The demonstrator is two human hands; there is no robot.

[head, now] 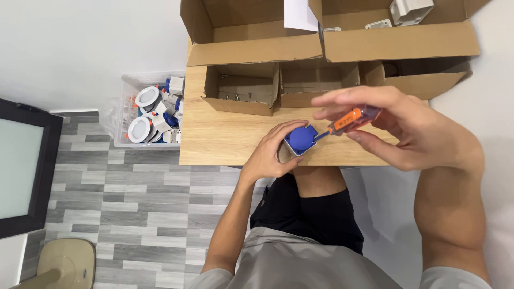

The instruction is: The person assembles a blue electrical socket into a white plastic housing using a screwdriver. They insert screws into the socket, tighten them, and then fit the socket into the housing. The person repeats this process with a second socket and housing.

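Observation:
My left hand (271, 151) grips a small blue and white boxy part (300, 139) at the front edge of the wooden table (225, 140). My right hand (399, 126) holds an orange-handled screwdriver (349, 120), its tip touching the blue face of the part. The right hand's fingers wrap the clear rear end of the handle.
Open cardboard boxes (251, 37) stand at the back of the table, with small low boxes (241, 91) in front of them. A clear plastic bin (150, 109) with several round white fittings sits on the floor to the left. A beige stool (64, 263) is at bottom left.

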